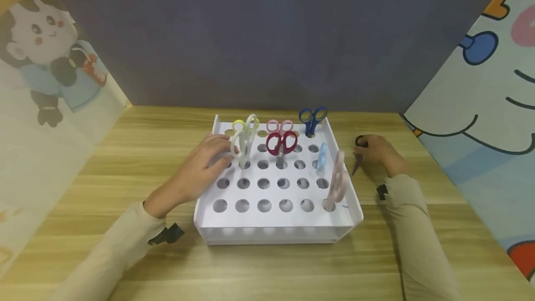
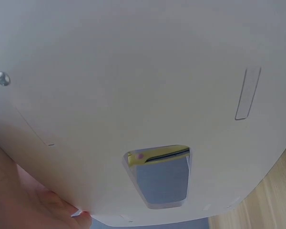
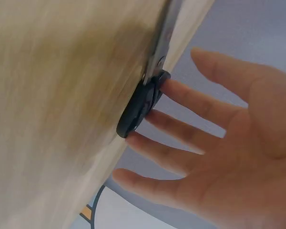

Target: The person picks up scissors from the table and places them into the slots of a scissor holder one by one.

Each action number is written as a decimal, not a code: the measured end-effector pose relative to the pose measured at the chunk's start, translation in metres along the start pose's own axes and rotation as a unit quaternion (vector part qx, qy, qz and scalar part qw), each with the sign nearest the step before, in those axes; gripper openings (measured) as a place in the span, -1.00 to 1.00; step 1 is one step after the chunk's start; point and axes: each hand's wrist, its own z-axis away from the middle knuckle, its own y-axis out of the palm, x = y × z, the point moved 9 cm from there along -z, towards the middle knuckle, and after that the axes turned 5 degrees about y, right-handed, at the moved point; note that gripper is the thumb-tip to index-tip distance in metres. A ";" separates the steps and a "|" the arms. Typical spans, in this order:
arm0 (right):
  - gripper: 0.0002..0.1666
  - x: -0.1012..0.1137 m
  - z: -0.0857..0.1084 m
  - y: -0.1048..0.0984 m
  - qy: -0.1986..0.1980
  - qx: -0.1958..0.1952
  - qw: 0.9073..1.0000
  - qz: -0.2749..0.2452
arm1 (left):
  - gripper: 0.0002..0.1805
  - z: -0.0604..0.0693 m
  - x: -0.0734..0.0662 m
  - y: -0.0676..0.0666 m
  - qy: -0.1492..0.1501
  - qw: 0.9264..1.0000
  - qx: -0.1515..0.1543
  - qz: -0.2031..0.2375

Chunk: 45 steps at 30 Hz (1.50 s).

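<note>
Black-handled scissors (image 1: 358,158) lie on the table beside the rack's right wall. My right hand (image 1: 375,151) touches their handles; in the right wrist view its fingers (image 3: 176,133) are straight, fingertips against the black handles (image 3: 138,107), thumb apart. My left hand (image 1: 205,161) rests over the left wall of a white holed rack (image 1: 271,217), fingers near white scissors (image 1: 246,145) standing in a hole. The left wrist view shows the rack's side wall (image 2: 95,119) and part of this hand (image 2: 33,200). Whether the left fingers touch the white scissors, I cannot tell.
Standing in the rack are red (image 1: 281,143), pink (image 1: 279,127), dark blue (image 1: 312,120) and yellow scissors (image 1: 238,124). Light blue (image 1: 321,157) and pale pink scissors (image 1: 337,180) stand towards its right wall. A grey panel (image 1: 267,36) rises behind the wooden table (image 1: 125,161).
</note>
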 end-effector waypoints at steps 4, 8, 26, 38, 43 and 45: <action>-0.48 0.001 -0.001 -0.005 -0.006 -0.036 0.999 -0.014 | -0.73 0.001 0.003 0.000 -0.008 1.000 0.001 -0.002; -0.52 -0.001 -0.002 -0.004 0.001 -0.056 0.998 -0.010 | -0.73 0.002 0.004 0.000 -0.012 1.000 0.003 -0.005; -0.73 -0.011 -0.001 -0.001 0.020 -0.040 0.999 -0.003 | -0.75 0.000 0.005 0.003 -0.001 1.000 0.000 0.000; -0.68 -0.006 -0.005 -0.002 0.002 -0.037 0.999 -0.006 | -0.76 0.000 0.007 0.003 0.002 1.000 -0.001 0.002; -0.75 0.002 -0.001 -0.012 -0.025 -0.059 0.998 -0.011 | -0.75 0.000 0.007 0.003 0.001 1.000 -0.001 0.000; -0.71 0.004 0.002 -0.016 -0.025 -0.066 0.997 -0.022 | -0.76 0.000 0.007 0.003 0.000 1.000 0.000 0.000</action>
